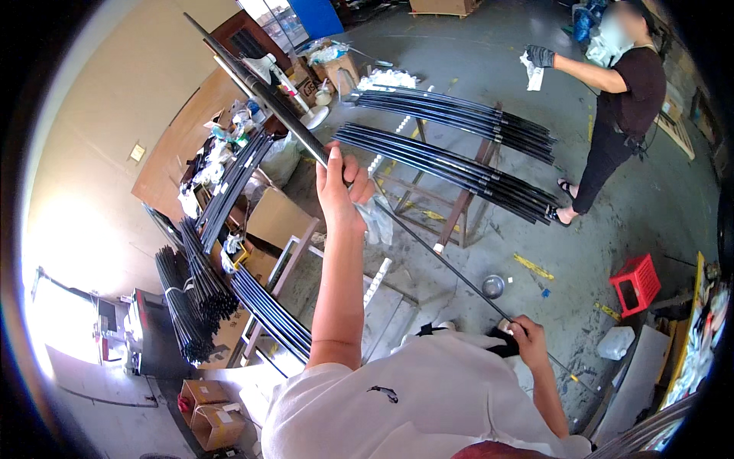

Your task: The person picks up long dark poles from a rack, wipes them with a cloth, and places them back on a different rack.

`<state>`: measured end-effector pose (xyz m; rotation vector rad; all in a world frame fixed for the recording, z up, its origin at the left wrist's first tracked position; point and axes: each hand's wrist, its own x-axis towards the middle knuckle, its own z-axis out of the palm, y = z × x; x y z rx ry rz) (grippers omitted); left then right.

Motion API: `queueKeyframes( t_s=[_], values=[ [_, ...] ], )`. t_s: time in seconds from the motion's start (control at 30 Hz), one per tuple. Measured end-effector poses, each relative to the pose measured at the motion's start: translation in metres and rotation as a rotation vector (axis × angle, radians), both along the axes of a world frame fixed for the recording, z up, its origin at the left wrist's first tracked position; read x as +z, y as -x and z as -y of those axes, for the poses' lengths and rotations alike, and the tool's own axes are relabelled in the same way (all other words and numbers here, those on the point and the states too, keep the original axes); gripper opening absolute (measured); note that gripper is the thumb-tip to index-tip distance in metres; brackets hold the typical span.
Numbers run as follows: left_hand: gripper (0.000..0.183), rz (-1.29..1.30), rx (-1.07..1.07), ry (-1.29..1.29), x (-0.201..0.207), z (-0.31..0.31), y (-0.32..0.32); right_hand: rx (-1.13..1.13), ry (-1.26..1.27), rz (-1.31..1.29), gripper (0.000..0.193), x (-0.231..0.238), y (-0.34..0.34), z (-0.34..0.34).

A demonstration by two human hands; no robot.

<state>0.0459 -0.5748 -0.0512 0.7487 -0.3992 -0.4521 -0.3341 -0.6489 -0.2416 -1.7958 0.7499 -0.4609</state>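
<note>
My left hand [340,187] is raised in front of me, fingers wrapped round a thick black tube [287,115] that slants up to the far left. A crumpled piece of clear plastic [375,222] hangs at that palm. From beside the left hand a thin black rod [451,268] runs down to the right. My right hand [527,336], low and close to my body, is closed on this thin rod, whose end sticks out past the fingers. Whether the rod goes inside the tube is hidden by the left hand and plastic.
Black tubes [443,164] lie in rows across a metal stand [463,218]. More bundled tubes [183,306] stand at left. A red plastic crate [636,284] and a metal bowl [493,287] are on the floor. Another person [623,99], wearing a dark glove, holds something white at far right.
</note>
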Motion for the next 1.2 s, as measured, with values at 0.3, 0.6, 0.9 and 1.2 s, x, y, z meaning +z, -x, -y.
queueKeyframes(
  t_s=[0.3, 0.6, 0.9, 1.2],
  values=[
    [0.014, -0.095, 0.069, -0.08, -0.038, -0.011, -0.017, 0.055, -0.211, -0.157, 0.018, 0.045, 0.007, -0.023],
    [0.013, -0.138, 0.036, -0.121, -0.056, -0.016, -0.026, 0.028, -0.168, -0.199, 0.02, 0.079, -0.008, -0.046],
    [0.014, -0.356, -0.34, 0.086, -0.073, 0.014, 0.099, -0.008, -0.062, -0.146, 0.021, 0.109, -0.093, -0.047],
    [0.008, -0.295, -0.211, 0.059, -0.056, 0.028, 0.017, 0.104, -0.243, -0.331, 0.018, 0.096, 0.009, -0.036]
  ],
)
